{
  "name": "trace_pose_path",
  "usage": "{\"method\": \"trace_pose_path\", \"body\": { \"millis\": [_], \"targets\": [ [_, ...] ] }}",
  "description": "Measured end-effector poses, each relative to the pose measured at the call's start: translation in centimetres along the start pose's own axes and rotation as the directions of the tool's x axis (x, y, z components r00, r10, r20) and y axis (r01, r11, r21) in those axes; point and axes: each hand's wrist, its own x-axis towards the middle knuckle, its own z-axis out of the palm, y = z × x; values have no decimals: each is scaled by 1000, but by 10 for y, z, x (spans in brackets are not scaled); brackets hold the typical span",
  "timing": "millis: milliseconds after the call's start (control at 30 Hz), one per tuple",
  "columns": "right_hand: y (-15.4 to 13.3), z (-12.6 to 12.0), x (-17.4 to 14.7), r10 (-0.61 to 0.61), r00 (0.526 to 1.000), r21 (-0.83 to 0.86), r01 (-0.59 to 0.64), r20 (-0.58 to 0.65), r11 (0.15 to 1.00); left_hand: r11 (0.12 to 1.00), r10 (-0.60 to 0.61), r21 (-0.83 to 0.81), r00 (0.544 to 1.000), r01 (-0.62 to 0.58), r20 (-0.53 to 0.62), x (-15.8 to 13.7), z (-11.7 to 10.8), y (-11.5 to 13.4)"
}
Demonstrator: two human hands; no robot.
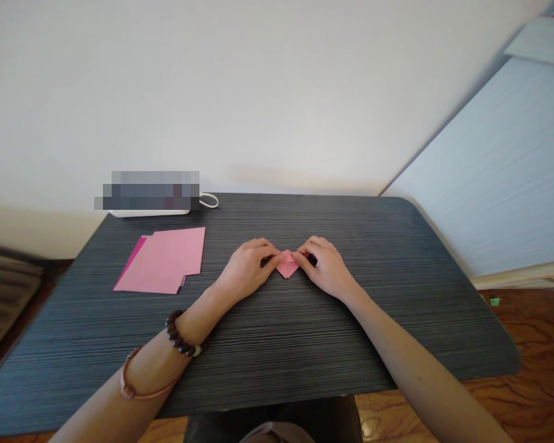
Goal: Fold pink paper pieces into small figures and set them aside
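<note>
A small folded pink paper lies at the middle of the dark table, its lower part coming to a point toward me. My left hand pinches its left corner between thumb and fingers. On the other side, my right hand grips the right corner the same way. The fingertips cover both side corners, so the folds there are hidden. A beaded bracelet and a thin reddish band circle my left wrist and forearm.
Pink paper sheets, with a darker magenta one beneath, lie on the left of the dark table. Behind them stands a white-based object, its upper part pixelated, with a white loop. A wall runs along the back; a pale panel stands right.
</note>
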Motion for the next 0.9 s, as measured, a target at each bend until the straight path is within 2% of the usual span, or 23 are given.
{"method": "trace_pose_path", "body": {
  "millis": [100, 200, 367, 500, 733, 900],
  "targets": [
    [-2, 1, 1, 12, 1000, -49, -11, 8, 999, 999, 0, 41, 1000, 0, -18, 0, 0, 0],
    [-5, 2, 2, 28, 1000, -94, -27, 12, 995, 999, -2, 40, 1000, 1, 15, 0, -1, 0],
    [-7, 3, 3, 48, 999, -89, -48, 2, 995, 997, -74, 7, 997, 74, 18, 0, -2, 3],
    [-7, 3, 3, 62, 998, -84, -62, -11, 994, 996, -52, 76, 999, 51, 12, -1, -2, 6],
    [-10, 4, 3, 85, 996, -102, -88, -38, 991, 956, -145, 254, 989, 149, -37, 1, 1, 12],
    [-10, 3, 1, 82, 996, -119, -86, -37, 989, 942, -138, 298, 988, 152, -68, 1, 4, 14]
  ]
}}
